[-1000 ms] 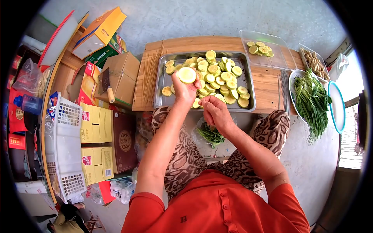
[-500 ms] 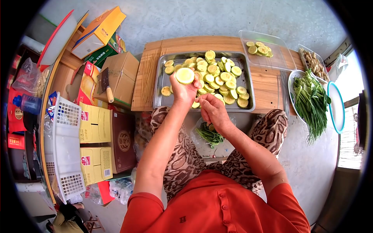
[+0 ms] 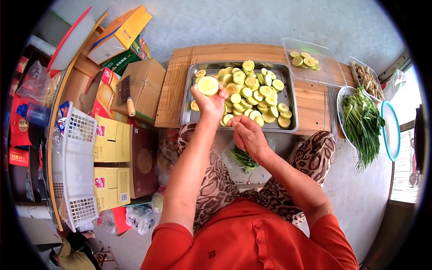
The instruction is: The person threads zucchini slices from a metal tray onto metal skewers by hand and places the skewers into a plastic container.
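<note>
In my left hand [image 3: 210, 105] is a round zucchini slice [image 3: 208, 86], its pale cut face turned up and my fingers curled round its edge. My right hand [image 3: 248, 135] is closed in a pinch by the near rim of the metal tray [image 3: 294, 118]. Whatever lies between its fingertips is too small or hidden to make out. Many zucchini slices [image 3: 258, 95] are heaped in the tray, just beyond both hands. Thin wooden skewers [image 3: 181, 87] lie on the wooden table [image 3: 310, 96] left of the tray.
A clear plastic box [image 3: 330, 74] with several slices stands back right. Further right are leafy greens [image 3: 361, 119] in a white bowl and a blue-rimmed lid [image 3: 390, 131]. Thin rods [image 3: 331, 112] lie near the bowl. A knife [image 3: 128, 96] rests by cardboard boxes [image 3: 146, 83] at left.
The view has shifted slightly. My left hand has moved a little left relative to the tray with the slice. My right hand has turned, and its pinch now shows more plainly.
</note>
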A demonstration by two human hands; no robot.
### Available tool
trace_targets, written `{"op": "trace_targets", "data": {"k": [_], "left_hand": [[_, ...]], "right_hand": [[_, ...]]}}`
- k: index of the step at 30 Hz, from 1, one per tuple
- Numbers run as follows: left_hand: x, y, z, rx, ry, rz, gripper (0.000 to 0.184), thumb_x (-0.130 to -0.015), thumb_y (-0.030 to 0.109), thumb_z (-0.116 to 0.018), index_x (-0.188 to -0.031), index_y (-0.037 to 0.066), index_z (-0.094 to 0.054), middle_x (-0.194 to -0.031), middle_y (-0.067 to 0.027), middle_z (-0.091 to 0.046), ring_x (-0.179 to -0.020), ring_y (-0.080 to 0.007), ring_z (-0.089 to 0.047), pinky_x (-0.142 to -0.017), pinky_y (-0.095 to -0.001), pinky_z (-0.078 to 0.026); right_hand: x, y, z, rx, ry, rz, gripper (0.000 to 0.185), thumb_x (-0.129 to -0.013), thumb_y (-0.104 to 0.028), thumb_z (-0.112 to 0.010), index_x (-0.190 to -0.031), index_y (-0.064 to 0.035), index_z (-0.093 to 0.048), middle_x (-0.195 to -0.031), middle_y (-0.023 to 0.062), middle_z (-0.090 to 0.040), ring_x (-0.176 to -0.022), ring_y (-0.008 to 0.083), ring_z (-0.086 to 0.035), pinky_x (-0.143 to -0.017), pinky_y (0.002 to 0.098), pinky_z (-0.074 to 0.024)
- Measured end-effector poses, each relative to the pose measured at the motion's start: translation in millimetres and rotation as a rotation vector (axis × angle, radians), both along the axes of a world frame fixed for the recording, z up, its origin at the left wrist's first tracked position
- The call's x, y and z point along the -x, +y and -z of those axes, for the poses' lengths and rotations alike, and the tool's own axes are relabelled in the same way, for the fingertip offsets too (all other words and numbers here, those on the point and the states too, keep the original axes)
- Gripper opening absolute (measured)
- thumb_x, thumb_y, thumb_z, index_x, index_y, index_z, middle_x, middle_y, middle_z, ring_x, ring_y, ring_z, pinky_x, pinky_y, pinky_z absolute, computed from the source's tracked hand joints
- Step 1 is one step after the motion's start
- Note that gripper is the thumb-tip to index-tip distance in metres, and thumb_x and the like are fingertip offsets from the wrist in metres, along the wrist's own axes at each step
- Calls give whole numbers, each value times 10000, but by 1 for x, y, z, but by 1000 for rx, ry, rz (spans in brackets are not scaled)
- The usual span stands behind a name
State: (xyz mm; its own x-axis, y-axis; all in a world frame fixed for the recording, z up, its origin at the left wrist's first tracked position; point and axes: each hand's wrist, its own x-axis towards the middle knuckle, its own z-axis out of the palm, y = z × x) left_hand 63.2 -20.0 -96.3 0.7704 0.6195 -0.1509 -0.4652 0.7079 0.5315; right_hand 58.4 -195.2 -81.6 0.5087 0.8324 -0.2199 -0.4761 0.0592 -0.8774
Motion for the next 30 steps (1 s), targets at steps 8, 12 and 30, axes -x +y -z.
{"op": "trace_targets", "data": {"k": [8,12,30], "left_hand": [[-3,-9,1,-97,21,57,470,-818,444,-328,-891,37,-551,-639,-87,-519,-495,-185,-435,-483,-303,-348],[-5,-16,4,-44,1,92,465,-817,452,-327,-881,45,-541,-631,-85,-517,-484,-182,-431,-477,-300,-348],[-5,-37,8,-105,113,285,716,-911,572,-192,-1247,11,-483,-930,-159,-626,-708,-220,-580,-635,-301,-480]], "right_hand": [[-4,4,0,-19,12,36,170,-971,-178,-447,-976,-37,-541,-486,-31,-363,-387,71,-291,-387,220,-244],[-7,6,6,-35,-10,41,169,-971,-176,-445,-977,-38,-542,-486,-29,-366,-391,72,-300,-386,221,-245],[-27,9,12,-44,-24,214,179,-982,-202,-443,-951,-57,-544,-515,-31,-378,-417,65,-308,-398,211,-253]]}}
